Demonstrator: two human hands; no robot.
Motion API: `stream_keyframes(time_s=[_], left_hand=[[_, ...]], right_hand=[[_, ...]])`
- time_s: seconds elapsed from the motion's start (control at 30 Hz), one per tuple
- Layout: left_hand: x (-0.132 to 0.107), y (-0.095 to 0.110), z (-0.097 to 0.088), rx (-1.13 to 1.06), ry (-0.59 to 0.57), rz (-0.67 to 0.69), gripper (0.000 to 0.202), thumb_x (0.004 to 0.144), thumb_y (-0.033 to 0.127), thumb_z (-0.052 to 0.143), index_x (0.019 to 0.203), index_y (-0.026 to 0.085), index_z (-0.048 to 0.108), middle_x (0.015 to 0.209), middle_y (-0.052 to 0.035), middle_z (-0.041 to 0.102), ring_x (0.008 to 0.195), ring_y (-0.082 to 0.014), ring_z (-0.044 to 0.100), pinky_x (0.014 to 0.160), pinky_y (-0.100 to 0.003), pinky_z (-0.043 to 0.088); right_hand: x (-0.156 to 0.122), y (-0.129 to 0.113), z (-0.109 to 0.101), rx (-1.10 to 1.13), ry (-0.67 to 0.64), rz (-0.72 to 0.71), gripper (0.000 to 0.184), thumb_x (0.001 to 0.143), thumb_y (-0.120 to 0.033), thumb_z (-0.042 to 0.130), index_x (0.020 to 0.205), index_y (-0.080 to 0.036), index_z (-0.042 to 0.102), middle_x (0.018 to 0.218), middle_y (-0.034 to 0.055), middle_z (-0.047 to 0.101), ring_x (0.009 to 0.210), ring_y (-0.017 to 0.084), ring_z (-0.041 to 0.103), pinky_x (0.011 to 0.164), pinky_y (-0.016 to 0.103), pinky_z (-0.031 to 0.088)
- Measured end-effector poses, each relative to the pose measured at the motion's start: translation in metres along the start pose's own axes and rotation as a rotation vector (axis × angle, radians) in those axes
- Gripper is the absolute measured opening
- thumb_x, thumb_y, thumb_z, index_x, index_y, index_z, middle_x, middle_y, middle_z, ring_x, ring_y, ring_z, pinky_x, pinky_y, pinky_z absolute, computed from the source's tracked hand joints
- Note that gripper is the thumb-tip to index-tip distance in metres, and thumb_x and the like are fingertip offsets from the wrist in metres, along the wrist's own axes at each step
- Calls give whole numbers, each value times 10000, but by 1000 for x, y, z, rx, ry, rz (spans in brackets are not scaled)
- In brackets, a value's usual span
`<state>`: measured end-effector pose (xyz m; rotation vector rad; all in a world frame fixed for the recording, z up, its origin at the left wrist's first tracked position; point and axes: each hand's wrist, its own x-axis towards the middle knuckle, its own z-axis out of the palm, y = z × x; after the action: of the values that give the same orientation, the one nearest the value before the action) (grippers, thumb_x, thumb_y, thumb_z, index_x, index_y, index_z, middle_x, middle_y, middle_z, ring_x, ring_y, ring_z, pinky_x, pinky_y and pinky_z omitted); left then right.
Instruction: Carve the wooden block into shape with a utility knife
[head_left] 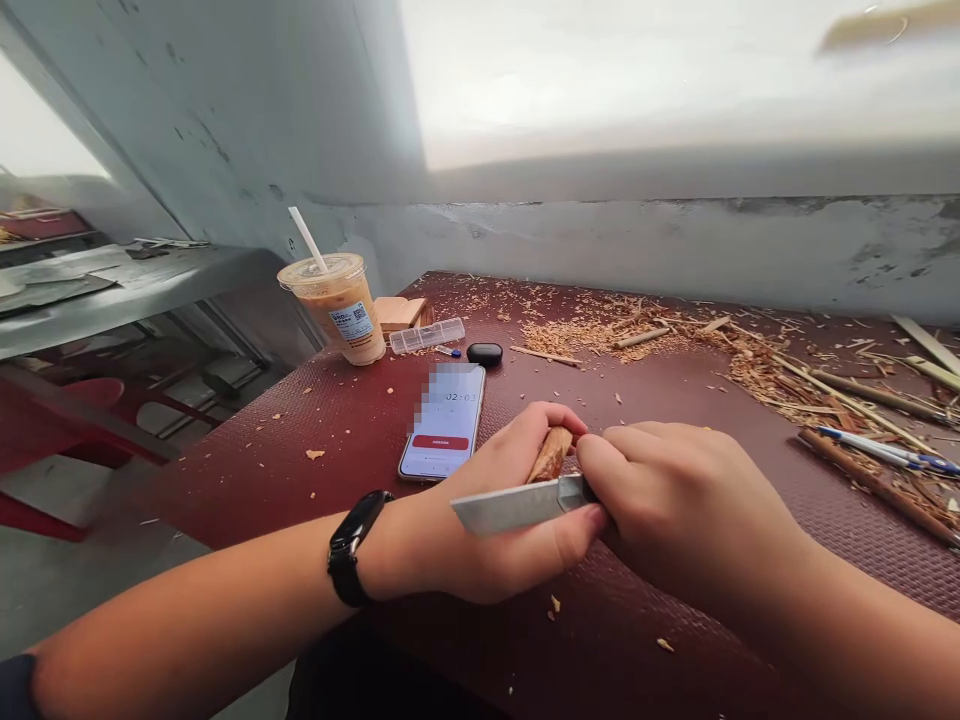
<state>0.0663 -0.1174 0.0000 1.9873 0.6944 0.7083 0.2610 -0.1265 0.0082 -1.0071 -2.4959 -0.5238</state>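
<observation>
My left hand [502,530] is closed around a short piece of brown wood [551,452], whose end shows between the thumb and the curled fingers. In my right hand [675,490] is a utility knife [514,506], its wide grey blade pointing left across my left palm and lying close to the wood. The knife's handle is mostly hidden in my right fist. My left thumb reaches up to the knife near the base of its blade. Both hands are together above the front of the dark red table [315,500].
A phone [442,425] lies just beyond my left hand. Behind it are a black earbud case [484,354], a clear plastic box [427,336] and an iced drink cup [341,310]. Wood shavings [600,335], sticks and pens [877,447] cover the back and right.
</observation>
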Motion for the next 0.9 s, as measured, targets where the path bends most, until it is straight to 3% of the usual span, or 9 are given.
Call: stream_keyframes(time_s=[0.13, 0.23, 0.33, 0.5, 0.7, 0.8, 0.9], left_hand=[[-4, 2, 5, 10, 75, -8, 327, 968, 325, 510, 1220, 180, 360, 868, -11, 551, 751, -160, 528, 721, -312, 477], [-4, -2, 4, 14, 94, -40, 462, 895, 328, 634, 1247, 183, 373, 1029, -63, 591, 860, -188, 573, 757, -325, 492], [-2, -6, 3, -2, 56, -72, 550, 849, 302, 703, 1277, 204, 371, 1123, -66, 602, 913, -192, 595, 804, -328, 505], [-2, -3, 1, -3, 16, -36, 500, 877, 296, 653, 1268, 196, 358, 985, -22, 599, 878, -185, 582, 825, -338, 491], [-4, 3, 6, 4, 111, -40, 449, 910, 343, 609, 1237, 153, 367, 910, -23, 548, 745, -155, 517, 737, -330, 473], [-4, 3, 7, -41, 98, -22, 373, 958, 358, 529, 1220, 147, 368, 847, -13, 527, 700, -151, 481, 669, -316, 462], [-4, 2, 4, -37, 63, -59, 460, 917, 352, 601, 1253, 152, 358, 960, -62, 590, 799, -182, 553, 731, -341, 497]], right_hand=[[-5, -6, 6, 0, 28, 121, 199, 760, -46, 476, 658, -203, 544, 548, -15, 523, 435, 137, 433, 491, 284, 243], [-6, -6, 5, 0, 44, 65, 226, 776, -37, 466, 642, -208, 529, 554, -14, 521, 457, 146, 443, 507, 289, 263], [-3, 0, -2, 14, -27, 6, 209, 798, -56, 493, 666, -207, 548, 579, -11, 548, 485, 162, 474, 526, 306, 267], [3, 4, -9, 41, -103, -35, 209, 779, -61, 521, 638, -215, 520, 562, -24, 530, 456, 157, 432, 513, 314, 223], [-6, -8, 0, -69, 21, 88, 216, 746, -36, 490, 637, -223, 497, 542, -10, 510, 456, 175, 475, 511, 307, 242], [-11, -11, 2, -94, 40, 152, 204, 747, -50, 495, 643, -225, 497, 540, -11, 505, 439, 173, 467, 499, 303, 241], [-9, -9, -1, -50, 38, 74, 215, 756, -45, 490, 634, -221, 504, 548, -9, 517, 448, 164, 460, 505, 305, 254]])
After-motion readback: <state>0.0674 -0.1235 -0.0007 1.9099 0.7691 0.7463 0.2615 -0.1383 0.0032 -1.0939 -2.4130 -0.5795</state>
